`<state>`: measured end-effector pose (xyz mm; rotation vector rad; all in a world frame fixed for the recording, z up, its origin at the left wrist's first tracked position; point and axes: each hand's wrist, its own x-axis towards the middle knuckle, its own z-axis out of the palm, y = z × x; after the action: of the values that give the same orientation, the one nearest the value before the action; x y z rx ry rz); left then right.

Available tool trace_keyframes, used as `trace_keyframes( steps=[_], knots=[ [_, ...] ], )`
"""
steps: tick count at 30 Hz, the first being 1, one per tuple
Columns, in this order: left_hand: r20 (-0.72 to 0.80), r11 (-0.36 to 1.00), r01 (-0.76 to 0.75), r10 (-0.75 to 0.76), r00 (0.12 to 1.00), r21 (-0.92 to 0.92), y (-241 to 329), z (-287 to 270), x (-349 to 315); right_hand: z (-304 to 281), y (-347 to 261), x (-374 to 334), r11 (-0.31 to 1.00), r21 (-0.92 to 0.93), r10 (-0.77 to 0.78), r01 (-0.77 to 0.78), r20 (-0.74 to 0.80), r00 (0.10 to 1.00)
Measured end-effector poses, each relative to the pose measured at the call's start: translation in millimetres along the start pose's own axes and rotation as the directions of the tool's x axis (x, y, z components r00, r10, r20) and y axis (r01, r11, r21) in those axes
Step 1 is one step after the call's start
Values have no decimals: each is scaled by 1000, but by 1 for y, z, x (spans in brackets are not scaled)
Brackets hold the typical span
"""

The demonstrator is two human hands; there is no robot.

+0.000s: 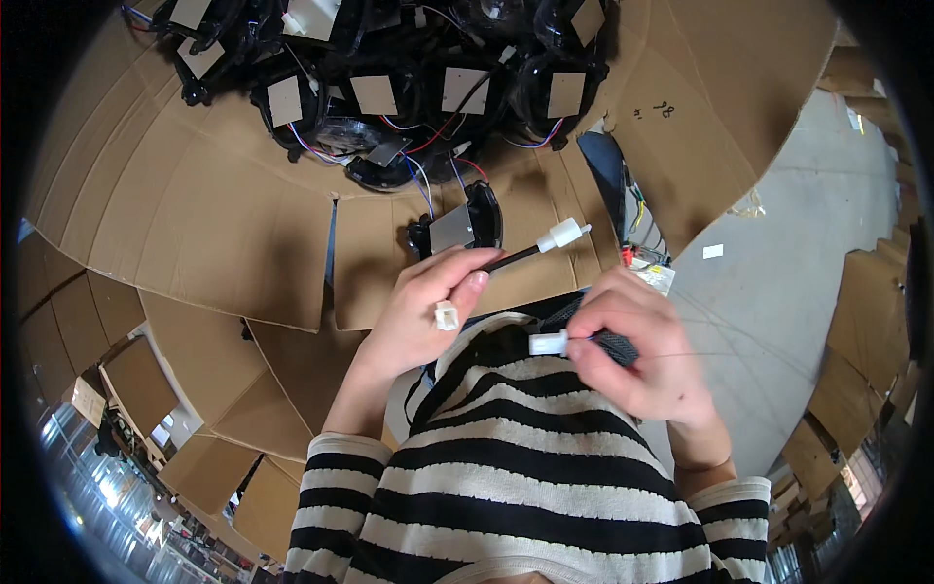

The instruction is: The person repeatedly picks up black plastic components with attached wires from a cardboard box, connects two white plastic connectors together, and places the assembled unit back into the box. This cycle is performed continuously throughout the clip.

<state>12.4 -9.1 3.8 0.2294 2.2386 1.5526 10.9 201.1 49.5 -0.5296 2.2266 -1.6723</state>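
Observation:
My left hand (420,310) pinches a black sleeved cable (513,259) between thumb and fingers. A white plug connector (560,235) on that cable's end points to the far right. Below the thumb a second white connector (446,315) shows its hollow end. My right hand (637,346) is closed on a white connector (548,344), whose open end faces left. Black braided cable (615,346) bunches inside the right hand's fingers. The two hands are apart. Just beyond my left hand lies a black curved housing (484,216) with a grey plate (451,231).
Several black housings with grey plates (374,95) and thin coloured wires (418,146) crowd the far side of the cardboard sheet (175,204). A cut slot (331,253) splits its near edge. Loose wires (637,219) hang at the right. Cardboard boxes (209,355) stand at left.

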Motion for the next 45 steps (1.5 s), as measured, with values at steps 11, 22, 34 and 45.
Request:
trace_keyframes(
  steps=[11,22,34,45],
  knots=[
    [-15,949,-62,71,997,308,12,8,0,24,-2,16,991,-135,-22,21,-7,1000],
    [-15,955,-101,110,994,280,0,2,11,25,10,24,980,-198,-19,-2,-106,994],
    [35,844,57,-46,998,-533,-13,-21,-16,-17,7,2,992,114,63,-59,-29,998],
    [10,834,74,-82,997,-546,-27,-19,-30,-14,5,8,995,18,-101,102,-25,995]
  ],
)
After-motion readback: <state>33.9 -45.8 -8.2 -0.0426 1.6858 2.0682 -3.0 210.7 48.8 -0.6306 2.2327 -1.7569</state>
